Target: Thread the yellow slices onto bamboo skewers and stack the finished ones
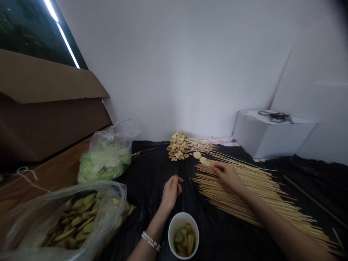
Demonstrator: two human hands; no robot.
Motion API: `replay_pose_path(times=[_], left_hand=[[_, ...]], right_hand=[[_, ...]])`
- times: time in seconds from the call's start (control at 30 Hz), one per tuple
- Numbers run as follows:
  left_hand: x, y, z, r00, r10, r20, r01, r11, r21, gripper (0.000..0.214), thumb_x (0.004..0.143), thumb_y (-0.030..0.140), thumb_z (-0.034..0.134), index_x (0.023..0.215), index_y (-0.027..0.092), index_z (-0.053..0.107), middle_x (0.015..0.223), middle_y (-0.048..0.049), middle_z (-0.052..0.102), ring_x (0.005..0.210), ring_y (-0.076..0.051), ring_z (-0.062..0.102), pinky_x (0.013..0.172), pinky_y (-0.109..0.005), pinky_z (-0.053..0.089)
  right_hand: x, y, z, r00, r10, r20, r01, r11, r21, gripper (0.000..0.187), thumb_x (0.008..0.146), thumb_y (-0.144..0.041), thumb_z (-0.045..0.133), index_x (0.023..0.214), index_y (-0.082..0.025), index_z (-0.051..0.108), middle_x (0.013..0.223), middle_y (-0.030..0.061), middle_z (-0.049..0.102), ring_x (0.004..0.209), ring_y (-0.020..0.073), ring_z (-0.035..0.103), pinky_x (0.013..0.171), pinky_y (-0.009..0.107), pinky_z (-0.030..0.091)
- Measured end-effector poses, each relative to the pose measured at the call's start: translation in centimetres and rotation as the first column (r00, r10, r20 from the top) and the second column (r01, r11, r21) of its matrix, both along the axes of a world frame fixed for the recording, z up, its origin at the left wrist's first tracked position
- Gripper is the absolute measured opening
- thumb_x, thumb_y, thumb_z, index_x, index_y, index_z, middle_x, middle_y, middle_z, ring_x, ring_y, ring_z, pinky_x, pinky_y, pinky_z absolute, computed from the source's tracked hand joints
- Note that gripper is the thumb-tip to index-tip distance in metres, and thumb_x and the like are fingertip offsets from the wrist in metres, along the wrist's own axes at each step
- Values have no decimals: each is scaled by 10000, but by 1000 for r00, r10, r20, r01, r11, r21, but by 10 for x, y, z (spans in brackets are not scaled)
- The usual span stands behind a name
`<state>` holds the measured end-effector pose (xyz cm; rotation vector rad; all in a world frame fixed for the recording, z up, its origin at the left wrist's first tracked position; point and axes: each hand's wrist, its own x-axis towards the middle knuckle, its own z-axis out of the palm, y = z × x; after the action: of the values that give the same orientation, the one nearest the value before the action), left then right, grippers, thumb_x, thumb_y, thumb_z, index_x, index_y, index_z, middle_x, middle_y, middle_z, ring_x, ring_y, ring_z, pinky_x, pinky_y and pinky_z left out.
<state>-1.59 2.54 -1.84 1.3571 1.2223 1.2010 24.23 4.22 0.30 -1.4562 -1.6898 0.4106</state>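
Observation:
My right hand (228, 175) rests on a wide spread of loose bamboo skewers (244, 192), its fingers pinching one skewer that carries pale round slices (200, 157) at its tip. My left hand (171, 192) hangs over the black plastic sheet (152, 195), fingers loosely curled, with nothing showing in it. Just below that hand stands a white paper cup (183, 235) holding yellowish slices. A bundle of finished skewers with stacked slices (178, 146) lies at the far edge. A clear bag of yellowish slices (73, 224) sits at lower left.
A clear bag of pale green shredded vegetable (106, 163) stands on a wooden board (46, 174) at left, below a cardboard box (46, 105). A white box (272, 134) with a dark cable on top stands at far right, and a dark rod (312, 195) lies on the sheet.

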Motion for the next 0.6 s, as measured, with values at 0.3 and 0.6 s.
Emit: replay_pose_path(times=[0.3,0.6], left_hand=[[-1,0,-2,1000,-17,-15,17,1000,-16,509,803,638,415,790,167,607,453,34,475,406,-114,399,399,-219,277],[-1,-2,-5,999,-33,0,32,998,-54,489,786,651,443,773,193,614,474,23,483,415,-126,408,404,-237,260]], right_hand=[[17,46,20,962,-191,196,169,978,122,249,813,-321,518,834,-197,733,843,62,709,807,216,621,734,323,450],[-59,153,60,952,-187,244,146,974,176,268,867,-248,496,946,-170,740,880,91,681,867,192,569,812,283,395]])
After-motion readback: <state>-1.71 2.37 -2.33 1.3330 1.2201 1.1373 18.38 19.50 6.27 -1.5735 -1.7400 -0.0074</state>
